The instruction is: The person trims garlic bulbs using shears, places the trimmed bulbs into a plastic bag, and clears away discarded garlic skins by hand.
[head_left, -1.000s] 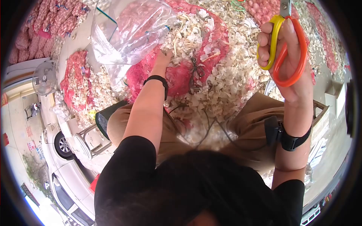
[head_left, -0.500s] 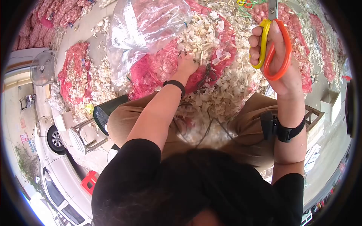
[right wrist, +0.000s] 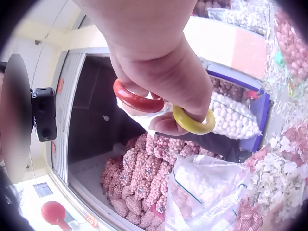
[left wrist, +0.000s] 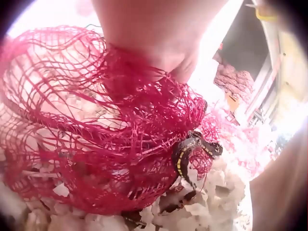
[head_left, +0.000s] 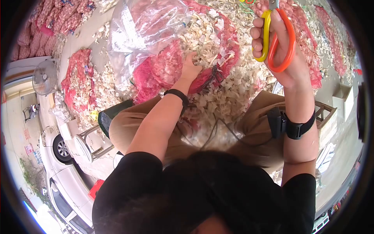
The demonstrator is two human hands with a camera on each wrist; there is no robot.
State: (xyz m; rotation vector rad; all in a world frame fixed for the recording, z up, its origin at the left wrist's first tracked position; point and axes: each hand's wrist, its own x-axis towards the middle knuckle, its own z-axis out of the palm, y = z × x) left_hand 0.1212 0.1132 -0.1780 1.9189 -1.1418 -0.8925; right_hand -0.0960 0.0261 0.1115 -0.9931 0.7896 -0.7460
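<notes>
My left hand [head_left: 191,69] grips the rim of a pink mesh bag [head_left: 146,80] among pale, papery skins. In the left wrist view, bunched mesh [left wrist: 139,130] covers the fingers of my left hand [left wrist: 149,62], and a dark tie [left wrist: 185,154] with yellow dashes hangs beside it. Raised at the right, my right hand [head_left: 292,64] holds scissors by a yellow handle [head_left: 266,37] and an orange handle [head_left: 288,48]; the blades run out of the top of the head view. The right wrist view shows my right hand [right wrist: 163,72] with fingers through both loops.
A clear plastic bag [head_left: 132,35] lies behind the mesh bag. Filled mesh sacks [head_left: 64,17] are stacked at the back left, near a fan [head_left: 44,77]. Loose skins [head_left: 249,66] surround my knees. A stool [head_left: 87,144] stands to the left, a wooden frame [head_left: 326,113] to the right.
Over the last second my left hand has shifted right, nearer the dark tie. My right hand with the scissors has moved left and a little farther forward.
</notes>
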